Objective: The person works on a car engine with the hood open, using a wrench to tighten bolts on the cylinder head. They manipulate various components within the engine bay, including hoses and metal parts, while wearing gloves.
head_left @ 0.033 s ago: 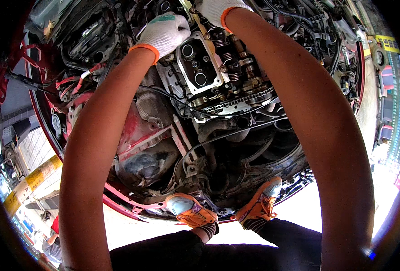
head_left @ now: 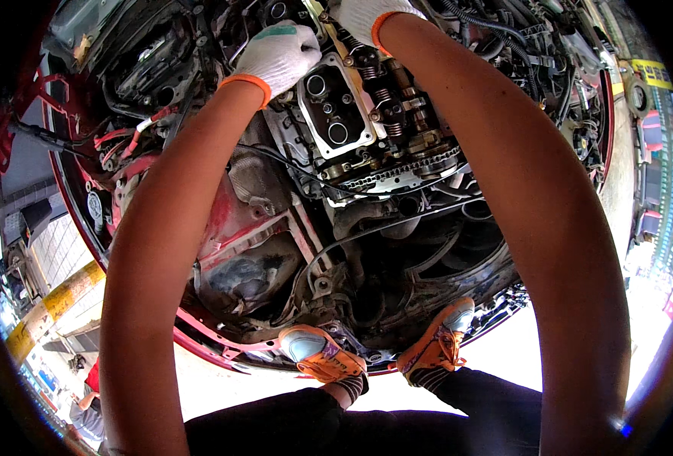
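Engine point(head_left: 397, 114) sits uncovered toward the far middle of the bay, between the person's two forearms. Left gloved hand point(head_left: 279, 57) lies against the far-left corner of a rectangular frame point(head_left: 350, 147); its fingers are curled in a narrow grip, but whether anything is inside cannot be told. Right gloved hand point(head_left: 371, 19) is at the far edge, beyond the springs point(head_left: 383, 97); its fingertips are cut off from view, so its grip cannot be determined.

Both arms reach long, presumably because the hands' work point is at the far end of the engine. Knitted gloves with orange cuffs are worn, likely against grease and sharp edges. Orange shoes point(head_left: 325, 353) appear at the near edge of the bay, probably to bring the body close; whether they rest on its red rail point(head_left: 231, 352) is unclear.

Containers: the bay holds the engine, dark hoses point(head_left: 492, 32) at far right and red-sleeved wiring point(head_left: 139, 137) at left. The pale-rimmed frame encloses a dark recess with two large ringed openings point(head_left: 338, 134) and smaller round fittings between them. A metal chain point(head_left: 405, 171) runs across the engine's near end.
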`<move>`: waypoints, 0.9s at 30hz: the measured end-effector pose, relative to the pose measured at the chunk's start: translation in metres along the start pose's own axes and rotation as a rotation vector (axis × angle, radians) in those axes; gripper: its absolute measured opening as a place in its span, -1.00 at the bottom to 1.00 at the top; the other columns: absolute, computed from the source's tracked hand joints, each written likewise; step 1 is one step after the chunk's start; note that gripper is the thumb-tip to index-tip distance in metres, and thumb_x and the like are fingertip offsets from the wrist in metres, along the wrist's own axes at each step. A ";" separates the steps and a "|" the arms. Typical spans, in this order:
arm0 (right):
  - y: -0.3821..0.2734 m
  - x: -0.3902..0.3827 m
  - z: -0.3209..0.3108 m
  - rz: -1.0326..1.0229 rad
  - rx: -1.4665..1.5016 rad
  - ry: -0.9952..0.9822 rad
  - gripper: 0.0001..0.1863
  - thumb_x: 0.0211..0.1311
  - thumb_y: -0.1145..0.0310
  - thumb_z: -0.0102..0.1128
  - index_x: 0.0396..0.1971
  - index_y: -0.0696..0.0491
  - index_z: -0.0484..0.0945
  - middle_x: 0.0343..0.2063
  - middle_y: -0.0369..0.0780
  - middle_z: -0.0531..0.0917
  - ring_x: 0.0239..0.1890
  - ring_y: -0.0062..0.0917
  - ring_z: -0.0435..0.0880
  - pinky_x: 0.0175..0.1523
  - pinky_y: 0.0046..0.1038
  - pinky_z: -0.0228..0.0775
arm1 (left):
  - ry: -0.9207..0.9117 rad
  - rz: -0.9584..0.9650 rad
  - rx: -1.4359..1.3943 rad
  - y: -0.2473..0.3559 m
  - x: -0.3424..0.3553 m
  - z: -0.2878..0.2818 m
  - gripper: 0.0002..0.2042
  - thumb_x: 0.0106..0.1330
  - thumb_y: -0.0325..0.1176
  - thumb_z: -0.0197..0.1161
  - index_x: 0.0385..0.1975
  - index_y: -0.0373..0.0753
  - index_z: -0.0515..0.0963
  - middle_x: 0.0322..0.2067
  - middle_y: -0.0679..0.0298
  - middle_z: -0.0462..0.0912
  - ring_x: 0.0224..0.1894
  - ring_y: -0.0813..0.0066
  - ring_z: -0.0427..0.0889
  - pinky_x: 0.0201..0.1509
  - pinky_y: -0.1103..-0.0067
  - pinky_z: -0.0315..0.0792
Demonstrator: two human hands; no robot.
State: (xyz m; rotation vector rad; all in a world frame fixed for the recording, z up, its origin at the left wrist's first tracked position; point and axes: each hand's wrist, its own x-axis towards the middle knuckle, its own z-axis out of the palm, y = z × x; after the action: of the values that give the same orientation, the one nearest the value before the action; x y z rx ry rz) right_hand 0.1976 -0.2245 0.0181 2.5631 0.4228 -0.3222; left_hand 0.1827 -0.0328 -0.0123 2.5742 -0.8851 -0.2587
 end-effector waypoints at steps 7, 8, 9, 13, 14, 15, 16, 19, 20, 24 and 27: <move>0.001 -0.008 -0.017 -0.030 -0.022 0.013 -0.72 0.28 0.31 0.39 -0.05 -0.04 0.88 0.01 -0.12 0.84 0.08 -0.25 0.81 0.07 -0.28 0.68 | 0.082 0.011 0.180 0.011 0.001 0.009 -0.81 0.43 -0.19 0.28 -0.14 -0.08 0.76 -0.09 0.17 0.74 0.02 0.08 0.75 0.16 0.25 0.64; 0.003 -0.010 -0.020 -0.039 -0.053 -0.008 -0.73 0.28 0.31 0.39 -0.05 -0.05 0.88 0.01 -0.12 0.84 0.08 -0.25 0.81 0.07 -0.27 0.68 | 0.085 0.006 0.189 0.012 0.001 0.010 -0.81 0.43 -0.20 0.28 -0.14 -0.08 0.75 -0.08 0.16 0.74 0.02 0.08 0.76 0.15 0.25 0.65; 0.003 -0.012 -0.021 -0.004 -0.009 0.132 -0.72 0.27 0.32 0.41 -0.05 -0.03 0.88 -0.02 -0.11 0.85 0.05 -0.25 0.83 0.05 -0.26 0.70 | 0.086 -0.005 0.199 0.013 0.001 0.010 -0.82 0.43 -0.21 0.28 -0.14 -0.09 0.75 -0.08 0.16 0.75 0.03 0.08 0.76 0.14 0.24 0.66; 0.007 -0.008 -0.020 -0.071 -0.045 -0.053 -0.74 0.28 0.36 0.37 -0.08 -0.01 0.88 -0.10 -0.09 0.86 -0.05 -0.21 0.86 0.01 -0.23 0.71 | 0.063 0.025 0.351 0.016 0.004 0.011 -0.79 0.46 -0.22 0.25 -0.10 -0.13 0.74 -0.04 0.15 0.77 0.04 0.10 0.77 0.08 0.24 0.70; 0.008 -0.007 -0.018 -0.042 0.009 -0.012 -0.75 0.28 0.37 0.36 -0.10 -0.01 0.89 -0.10 -0.09 0.86 -0.05 -0.20 0.86 0.00 -0.23 0.71 | 0.073 0.029 0.340 0.016 0.004 0.012 -0.79 0.46 -0.21 0.25 -0.10 -0.14 0.74 -0.05 0.15 0.77 0.04 0.10 0.78 0.07 0.25 0.70; 0.007 -0.003 -0.016 -0.013 0.063 0.029 -0.75 0.28 0.37 0.35 -0.11 -0.01 0.89 -0.11 -0.09 0.86 -0.05 -0.19 0.86 0.00 -0.22 0.71 | 0.082 0.033 0.330 0.015 0.003 0.012 -0.79 0.46 -0.21 0.25 -0.10 -0.14 0.74 -0.05 0.15 0.77 0.03 0.10 0.78 0.07 0.25 0.70; 0.008 -0.001 -0.014 0.016 0.119 0.069 -0.75 0.28 0.38 0.34 -0.12 -0.01 0.89 -0.11 -0.09 0.86 -0.06 -0.18 0.86 -0.01 -0.21 0.71 | 0.077 0.023 0.317 0.015 0.003 0.013 -0.78 0.47 -0.21 0.25 -0.09 -0.14 0.74 -0.05 0.14 0.77 0.03 0.10 0.78 0.06 0.26 0.70; 0.016 0.001 -0.012 -0.130 0.012 -0.037 -0.77 0.26 0.38 0.34 -0.16 0.06 0.89 -0.14 -0.09 0.87 -0.08 -0.18 0.86 -0.04 -0.19 0.70 | 0.123 0.033 0.278 0.013 0.000 0.015 -0.80 0.46 -0.22 0.28 -0.09 -0.14 0.74 -0.07 0.15 0.76 0.01 0.11 0.78 0.05 0.27 0.71; 0.017 0.001 -0.012 -0.163 -0.008 -0.039 -0.77 0.26 0.39 0.35 -0.17 0.07 0.89 -0.15 -0.09 0.87 -0.08 -0.18 0.86 -0.05 -0.18 0.70 | 0.118 0.028 0.259 0.012 0.000 0.016 -0.80 0.46 -0.22 0.29 -0.09 -0.14 0.74 -0.07 0.15 0.76 0.00 0.11 0.78 0.05 0.27 0.71; 0.018 -0.005 -0.007 -0.230 -0.166 0.004 -0.77 0.25 0.33 0.39 -0.16 0.01 0.89 -0.12 -0.11 0.85 -0.10 -0.21 0.84 -0.07 -0.22 0.68 | 0.141 0.040 0.217 0.009 -0.002 0.019 -0.81 0.46 -0.22 0.31 -0.10 -0.15 0.71 -0.10 0.14 0.73 -0.02 0.10 0.77 0.05 0.27 0.69; 0.018 -0.007 0.013 -0.311 -0.128 0.226 -0.75 0.25 0.28 0.38 -0.13 0.01 0.85 -0.09 -0.16 0.84 -0.06 -0.21 0.82 -0.01 -0.24 0.67 | 0.169 0.040 0.157 0.006 -0.006 0.024 -0.83 0.45 -0.23 0.33 -0.13 -0.18 0.67 -0.14 0.12 0.68 -0.06 0.07 0.76 0.04 0.27 0.66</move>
State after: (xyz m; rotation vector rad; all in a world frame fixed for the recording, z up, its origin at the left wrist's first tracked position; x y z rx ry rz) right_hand 0.1955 -0.2481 0.0178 2.4134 0.9002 -0.1078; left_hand 0.1675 -0.0410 -0.0310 2.6692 -0.9257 0.0420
